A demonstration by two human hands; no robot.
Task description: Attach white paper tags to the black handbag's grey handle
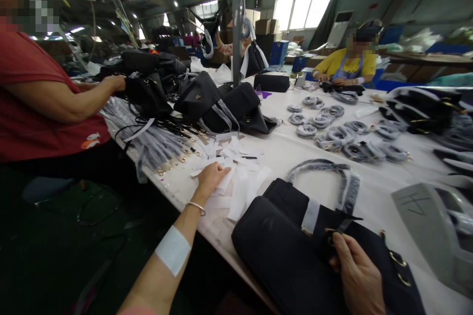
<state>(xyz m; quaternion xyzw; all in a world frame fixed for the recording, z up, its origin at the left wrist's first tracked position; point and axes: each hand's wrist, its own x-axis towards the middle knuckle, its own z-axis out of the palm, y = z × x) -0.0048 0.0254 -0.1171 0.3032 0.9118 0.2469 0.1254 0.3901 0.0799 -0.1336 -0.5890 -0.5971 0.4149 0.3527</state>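
Nearest, black bag [281,251]: lying at 5 o'clock on the white table [281,152], right by the near edge.
Right hand [356,266]: at 4 o'clock, thumb and fingers clamped on a small dark piece of the bag.
Pale strip [311,215]: laid across the bag, just left of the right hand.
Handle [353,192]: wrapped in clear plastic, looped over the tabletop between 3 and 4 o'clock.
Gold rings [399,263]: fixed to the bag at 4 o'clock.
Left hand [212,177]: at 7 o'clock, reaching onto the paper strips with fingers curled together; grip on a strip impossible to tell.
Paper strips [240,187]: white, scattered loosely around 6 o'clock.
Grey machine [417,226]: standing at 4 o'clock, beyond the bag.
Coiled straps [334,135]: spread in plastic-wrapped bundles towards 3 o'clock.
Long straps [158,140]: heaped at 9 o'clock, gold clips at the ends.
Bag pile [199,98]: stacked black at 11 o'clock.
Co-worker in red [48,98]: at 10 o'clock, touching another black bag.
Co-worker in yellow [325,65]: seated at 2 o'clock, hands low over dark goods.
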